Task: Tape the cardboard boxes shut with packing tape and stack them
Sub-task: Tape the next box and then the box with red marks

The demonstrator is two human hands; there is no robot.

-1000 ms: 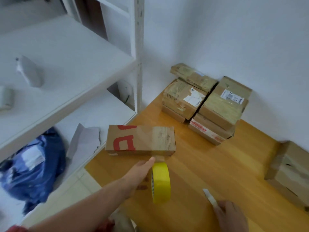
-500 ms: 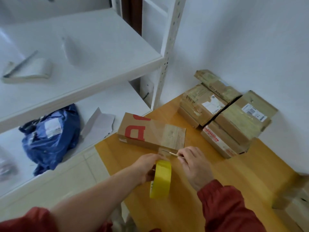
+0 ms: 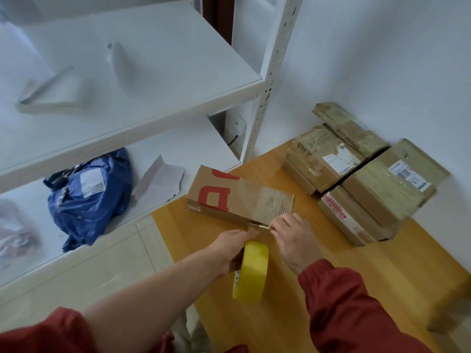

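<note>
**Left:** a shelf (image 3: 153, 85) carries a blue bag (image 3: 86, 197) (no part of the job).

**Centre:** the box (image 3: 239, 200) lies flat near the left edge of the surface (image 3: 356, 276), with glossy tape already over its right half. Just near of it, the left hand (image 3: 229, 248) grips the yellow roll (image 3: 251, 271) on edge, apparently to keep the drawn strip taut between roll and box. The right hand (image 3: 295, 240) pinches a thin blade (image 3: 260, 226) against that strip, probably to cut it.

**Right:** taped boxes (image 3: 369, 179) sit stacked in the far corner by the wall, presumably where this one belongs.
</note>
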